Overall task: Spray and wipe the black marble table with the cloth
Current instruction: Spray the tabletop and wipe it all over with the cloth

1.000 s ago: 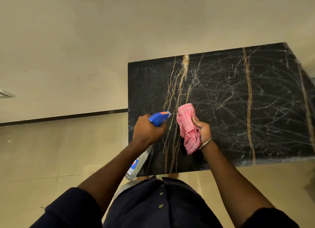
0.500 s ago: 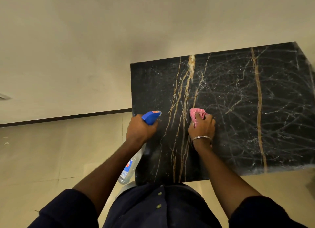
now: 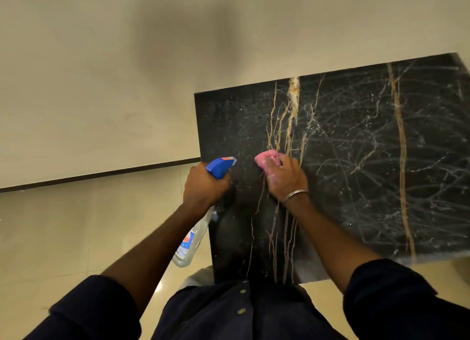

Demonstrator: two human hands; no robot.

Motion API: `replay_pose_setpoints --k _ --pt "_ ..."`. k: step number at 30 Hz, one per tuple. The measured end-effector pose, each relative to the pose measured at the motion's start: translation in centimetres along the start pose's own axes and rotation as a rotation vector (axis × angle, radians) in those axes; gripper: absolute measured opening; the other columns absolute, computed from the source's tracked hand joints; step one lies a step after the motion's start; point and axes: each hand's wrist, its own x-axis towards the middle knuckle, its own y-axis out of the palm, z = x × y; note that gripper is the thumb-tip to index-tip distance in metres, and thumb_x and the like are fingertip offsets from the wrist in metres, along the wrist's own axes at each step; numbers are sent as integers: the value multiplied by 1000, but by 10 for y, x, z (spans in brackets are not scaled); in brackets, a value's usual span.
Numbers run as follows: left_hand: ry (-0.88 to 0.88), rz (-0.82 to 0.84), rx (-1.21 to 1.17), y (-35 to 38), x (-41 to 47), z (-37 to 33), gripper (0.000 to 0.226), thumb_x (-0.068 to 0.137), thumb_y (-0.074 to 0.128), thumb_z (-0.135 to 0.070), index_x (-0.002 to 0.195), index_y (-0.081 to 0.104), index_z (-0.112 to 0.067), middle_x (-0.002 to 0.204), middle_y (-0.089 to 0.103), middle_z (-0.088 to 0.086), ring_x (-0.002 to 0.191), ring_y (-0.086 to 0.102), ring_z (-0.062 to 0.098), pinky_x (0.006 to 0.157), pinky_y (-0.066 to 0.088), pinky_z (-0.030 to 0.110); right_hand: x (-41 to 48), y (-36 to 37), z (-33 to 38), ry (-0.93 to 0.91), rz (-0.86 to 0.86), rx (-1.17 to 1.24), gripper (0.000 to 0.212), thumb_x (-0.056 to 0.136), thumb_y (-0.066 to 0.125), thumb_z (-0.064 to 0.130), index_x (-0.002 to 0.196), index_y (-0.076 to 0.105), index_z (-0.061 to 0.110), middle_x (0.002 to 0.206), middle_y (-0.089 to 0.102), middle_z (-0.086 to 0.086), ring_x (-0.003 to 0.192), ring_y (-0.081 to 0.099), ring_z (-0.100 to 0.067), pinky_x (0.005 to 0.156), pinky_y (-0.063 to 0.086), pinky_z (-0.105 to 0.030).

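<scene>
While the left grip (image 3: 204,184) holds the bottle (image 3: 189,243), the right grip (image 3: 284,179) clutches the cloth (image 3: 268,158) pressed on the desk (image 3: 356,177).

A clear plastic spray bottle with a blue trigger head (image 3: 220,166) is gripped by the left hand (image 3: 203,186) at the left edge of the gold-veined black marble table (image 3: 356,161). A bunched pink cloth (image 3: 266,158) is pressed onto it by the right hand (image 3: 284,180), fingers curled over the fabric; a thin metal bangle (image 3: 295,194) is worn at that wrist.

Head view, steeply down over table (image 3: 356,187)
</scene>
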Motion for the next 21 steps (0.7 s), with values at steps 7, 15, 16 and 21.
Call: replay_pose_setpoints --k 7,15,16,21 --pt "-5 10 -59 1 18 2 24 85 69 -32 95 59 -12 70 57 2 61 56 13 60 46 22 25 -10 -7 474 32 -41 54 83 59 30 133 48 12 129 46 -21 106 47 -40 76 48 -43" --pt "-1 -5 -97 -3 26 8 32 83 70 -38 99 61 -12 73 61 5 61 56 14 61 49 23 45 -3 139 113 209 119 43 94 52 20 134 45 7 134 46 -16 113 47 -28 89 47 -36" --pt "-5 5 -98 -2 28 8 35 83 70 -40 102 61 -12 76 62 5 63 58 14 63 51 24 45 -1 142 85 231 104 42 94 51 20 134 45 7 134 47 -15 115 47 -28 91 45 -35" --pt "50 75 -68 0 39 0 30 81 70 -38 92 62 -11 69 60 2 61 57 14 57 44 24 45 -5 79 102 148 19 43 91 41 31 131 50 18 124 48 -10 104 49 -29 77 51 -40"
